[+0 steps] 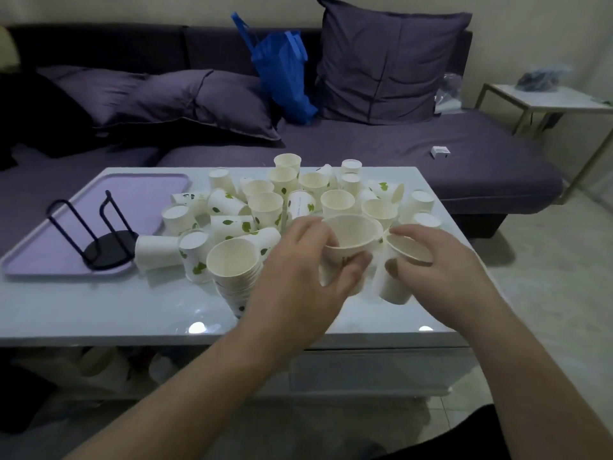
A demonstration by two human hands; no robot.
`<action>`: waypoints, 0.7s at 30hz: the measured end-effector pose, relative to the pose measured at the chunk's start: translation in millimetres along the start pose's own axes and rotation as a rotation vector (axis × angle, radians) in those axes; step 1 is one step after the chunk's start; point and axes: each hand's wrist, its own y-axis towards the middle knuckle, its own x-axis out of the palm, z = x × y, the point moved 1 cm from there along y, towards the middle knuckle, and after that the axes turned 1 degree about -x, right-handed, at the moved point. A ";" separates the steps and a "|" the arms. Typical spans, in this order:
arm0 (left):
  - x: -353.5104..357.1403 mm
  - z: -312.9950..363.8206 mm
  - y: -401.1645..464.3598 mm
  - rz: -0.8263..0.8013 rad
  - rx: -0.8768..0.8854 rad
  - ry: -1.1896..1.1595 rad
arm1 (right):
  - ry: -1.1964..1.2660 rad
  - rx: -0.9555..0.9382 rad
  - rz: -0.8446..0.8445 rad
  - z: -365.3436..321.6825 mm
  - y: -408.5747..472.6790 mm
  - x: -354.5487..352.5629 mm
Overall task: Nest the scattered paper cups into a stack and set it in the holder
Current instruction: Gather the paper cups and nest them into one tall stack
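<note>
A partial stack (236, 275) is already nested and stands on the counter (99, 310), just left of the left hand (300, 277). A cup (351, 242) is gripped in the left hand and another cup (396, 277) is held in the right hand (434, 263). Many loose cups (265, 207) are still scattered behind, some upright, some tipped. The holder (99, 234) is seen bare on a tray (156, 190), with one tipped cup (157, 252) lying against its base. Most of the work is judged to remain.
</note>
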 end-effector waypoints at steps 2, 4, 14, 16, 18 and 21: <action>-31.5 -6.1 4.4 0.099 -0.005 -0.006 | 0.121 -0.099 -0.025 -12.1 -3.7 11.4; -59.7 -17.9 7.9 0.167 -0.072 -0.049 | 0.141 -0.177 -0.019 -21.2 -4.5 23.3; -104.4 -90.2 -12.3 0.094 -0.280 -0.170 | 0.249 -0.341 -0.002 -54.8 -0.6 68.5; -99.3 -100.5 -16.2 0.040 -0.290 -0.157 | 0.267 -0.363 0.007 -60.6 0.3 74.1; -95.2 -107.0 -18.2 -0.038 -0.313 -0.127 | 0.270 -0.391 0.031 -67.2 0.5 79.4; -91.5 -113.6 -19.2 -0.135 -0.369 -0.142 | 0.277 -0.452 0.090 -77.5 1.9 86.8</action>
